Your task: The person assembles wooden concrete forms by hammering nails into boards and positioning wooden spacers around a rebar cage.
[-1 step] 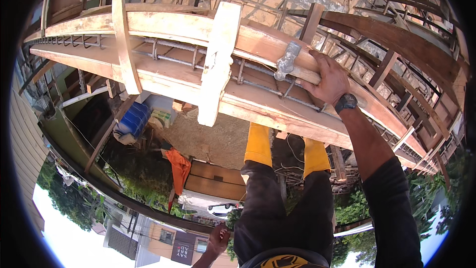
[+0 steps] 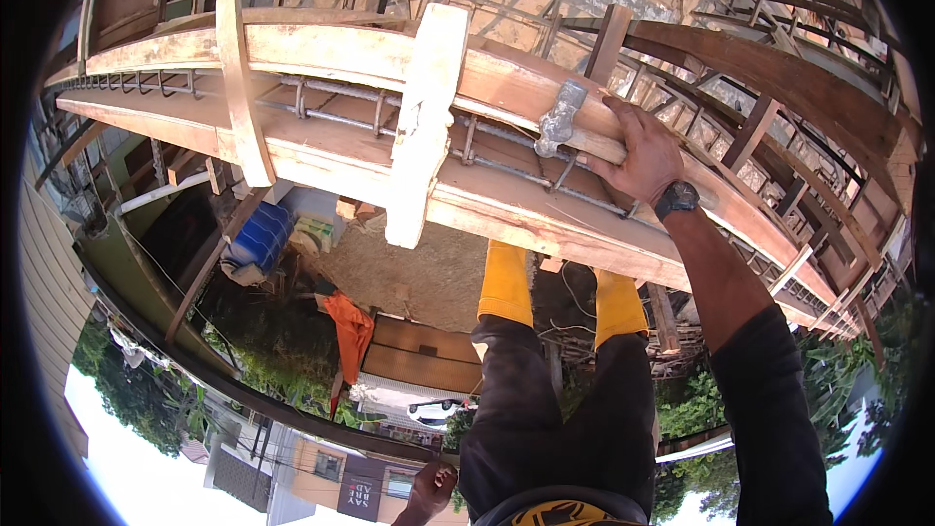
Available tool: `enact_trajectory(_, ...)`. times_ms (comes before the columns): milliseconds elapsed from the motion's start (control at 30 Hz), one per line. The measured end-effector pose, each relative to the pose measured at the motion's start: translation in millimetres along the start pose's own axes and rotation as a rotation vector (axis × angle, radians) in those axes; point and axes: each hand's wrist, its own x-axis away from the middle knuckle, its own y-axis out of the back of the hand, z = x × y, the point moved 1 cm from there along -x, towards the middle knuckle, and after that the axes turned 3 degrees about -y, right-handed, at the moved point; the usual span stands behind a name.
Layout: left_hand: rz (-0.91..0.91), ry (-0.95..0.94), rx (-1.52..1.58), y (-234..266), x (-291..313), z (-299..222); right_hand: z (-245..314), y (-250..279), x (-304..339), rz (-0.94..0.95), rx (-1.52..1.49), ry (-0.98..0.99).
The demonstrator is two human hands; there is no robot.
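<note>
Little has changed: the wooden-handled hammer (image 2: 594, 143) stays over the timber formwork (image 2: 550, 229), far right, fingers of the right hand (image 2: 645, 158) wrapped round it. The left hand (image 2: 431, 489) dips slightly nearer, fingers curled; around anything, I can't tell.

Right arm (image 2: 726, 278) reaches forward from the lower right, angled inward and nearly straight as seen. Right wrist (image 2: 687, 220) appears close to in line with the forearm. Right hand (image 2: 645, 151) is back upward, closed in a grip, fingers (image 2: 628, 119) on the far side and thumb (image 2: 606, 170) on the near side. Left hand (image 2: 431, 487) sits low, near the bottom edge, well apart from the right, fingers loosely curled; palm partly hidden. Legs (image 2: 511, 399) stand slightly apart.
</note>
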Motion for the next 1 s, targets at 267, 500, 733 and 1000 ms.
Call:
enact_trajectory(267,-0.24,0.069,-0.172,-44.0,26.1,-71.5,1.5,-3.5,-0.6,0.035,0.047,-0.012)
enact_trajectory(500,-0.525,0.102,-0.329,-63.7,-2.6,-37.9,2.2,-1.6,-0.4,0.017,0.023,-0.009)
enact_trajectory(733,-0.755,0.124,-0.385,-66.0,-8.0,-17.0,3.6,-1.9,-0.6,0.009,0.021,-0.009)
enact_trajectory(1000,-0.655,0.101,-0.465,-39.8,-13.9,-14.1,8.0,-1.4,-1.9,0.026,0.047,-0.031)
